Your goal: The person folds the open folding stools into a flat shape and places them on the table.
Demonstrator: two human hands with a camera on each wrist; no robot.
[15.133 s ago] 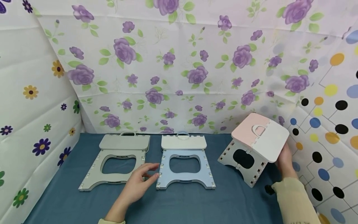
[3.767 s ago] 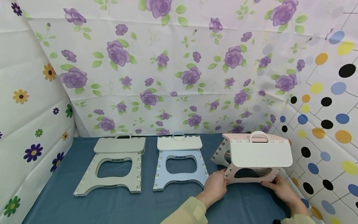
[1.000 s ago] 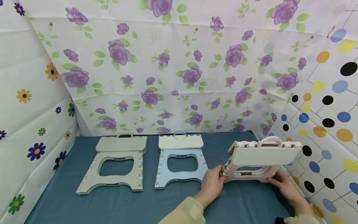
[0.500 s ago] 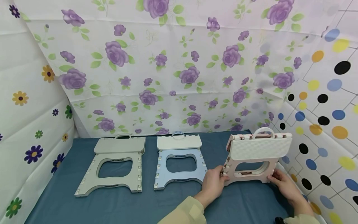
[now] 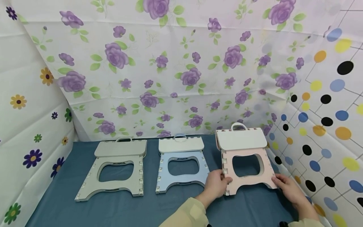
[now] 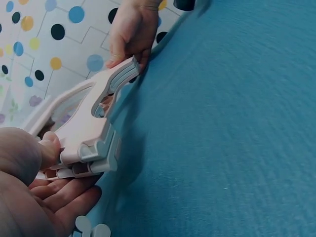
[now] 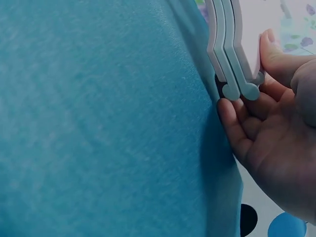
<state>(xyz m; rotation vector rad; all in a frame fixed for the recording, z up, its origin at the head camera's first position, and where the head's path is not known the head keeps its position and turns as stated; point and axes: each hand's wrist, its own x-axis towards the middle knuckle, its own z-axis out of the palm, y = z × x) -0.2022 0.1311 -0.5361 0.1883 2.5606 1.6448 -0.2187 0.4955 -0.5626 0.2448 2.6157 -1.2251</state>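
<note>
A pink and white folding step stool point(image 5: 245, 180) is folded flat, its white seat flap point(image 5: 242, 140) and handle at the far end. My left hand point(image 5: 214, 186) grips its lower left leg corner, thumb on the front face. At the lower right corner my right hand point(image 5: 289, 190) pinches the other leg. The left wrist view shows the stool point(image 6: 84, 123) slanting over the cloth, with my left fingers point(image 6: 74, 197) underneath. In the right wrist view, its layered leg ends point(image 7: 239, 89) sit between my right thumb and fingers.
A folded blue and white stool point(image 5: 184, 179) lies just left of my left hand. Farther left lies a folded grey-green stool point(image 5: 116, 185). All are over a blue cloth point(image 5: 170, 211), with a flowered curtain point(image 5: 170, 78) behind and a dotted sheet point(image 5: 334, 157) at the right.
The pink stool went from standing unfolded in my right hand to folded flat between both hands. Over the last second it swung left, its front turning up toward the head camera.
</note>
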